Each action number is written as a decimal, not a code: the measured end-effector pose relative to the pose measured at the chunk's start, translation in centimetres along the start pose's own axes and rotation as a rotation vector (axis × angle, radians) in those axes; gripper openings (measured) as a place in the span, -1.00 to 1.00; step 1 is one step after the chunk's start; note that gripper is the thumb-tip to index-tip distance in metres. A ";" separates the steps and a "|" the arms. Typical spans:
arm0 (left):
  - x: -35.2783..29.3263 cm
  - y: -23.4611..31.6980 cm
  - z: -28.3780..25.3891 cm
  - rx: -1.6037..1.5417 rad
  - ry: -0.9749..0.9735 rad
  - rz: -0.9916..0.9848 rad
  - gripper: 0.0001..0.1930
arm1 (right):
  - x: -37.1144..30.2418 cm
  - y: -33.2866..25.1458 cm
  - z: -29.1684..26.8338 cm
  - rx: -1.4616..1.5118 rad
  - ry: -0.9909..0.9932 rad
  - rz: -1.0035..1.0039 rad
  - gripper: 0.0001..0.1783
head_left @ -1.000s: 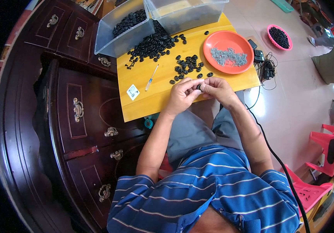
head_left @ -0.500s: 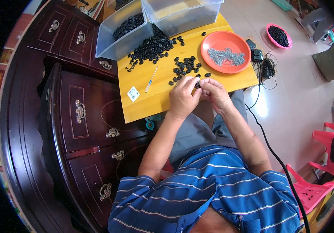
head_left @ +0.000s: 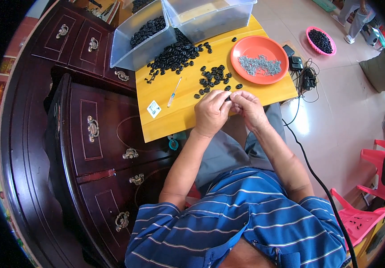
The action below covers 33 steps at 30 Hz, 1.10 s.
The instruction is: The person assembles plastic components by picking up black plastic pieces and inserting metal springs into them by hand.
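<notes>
Over the near edge of the yellow table (head_left: 179, 117), my left hand (head_left: 211, 112) and my right hand (head_left: 249, 109) meet, fingers closed. Between their fingertips is a small black oval piece (head_left: 228, 98), mostly hidden by the fingers. Just beyond my hands lies a loose group of similar black oval pieces (head_left: 213, 76), with a larger pile (head_left: 174, 57) farther left. To the right of the group, an orange-red plate (head_left: 270, 41) holds many small grey metal pins (head_left: 260, 65).
Two clear plastic bins (head_left: 123, 56) stand at the table's back, one with black pieces. A pen (head_left: 174, 92) and a white card (head_left: 153, 109) lie at left. Dark drawers (head_left: 89, 147) flank the table. Cables (head_left: 308, 80), a pink basket (head_left: 321, 41) and a person's legs (head_left: 357, 20) are at right.
The black piece has turned between my fingertips and shows less. My hands have barely moved. At the upper right, the other person's legs have shifted and now stand more upright.
</notes>
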<state>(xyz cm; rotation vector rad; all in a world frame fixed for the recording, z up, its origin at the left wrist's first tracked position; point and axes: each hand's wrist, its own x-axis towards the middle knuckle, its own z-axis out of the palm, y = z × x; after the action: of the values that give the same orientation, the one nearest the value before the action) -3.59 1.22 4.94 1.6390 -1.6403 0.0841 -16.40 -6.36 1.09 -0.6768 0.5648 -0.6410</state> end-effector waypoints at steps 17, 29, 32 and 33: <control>1.1 -2.8 -3.0 -0.153 -0.205 -0.259 -0.79 | -1.3 0.4 -0.1 -0.142 -0.021 0.013 -0.80; 15.1 -15.7 -15.5 0.294 0.169 -0.221 -0.44 | -1.1 5.8 -5.6 0.236 -0.082 0.351 -0.51; 11.6 -12.7 -13.8 0.128 -0.095 -0.196 -0.40 | 1.0 4.2 -4.2 0.346 0.104 0.190 -0.60; 9.0 -11.2 -12.4 0.053 -0.170 -0.256 -0.38 | 1.5 4.5 -5.2 0.281 0.069 0.141 -0.59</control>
<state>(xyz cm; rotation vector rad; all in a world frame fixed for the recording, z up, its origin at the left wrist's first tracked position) 13.37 -0.95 13.07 1.9279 -1.5472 -0.1467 -17.22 -6.70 -5.93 -0.3489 0.5675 -0.5985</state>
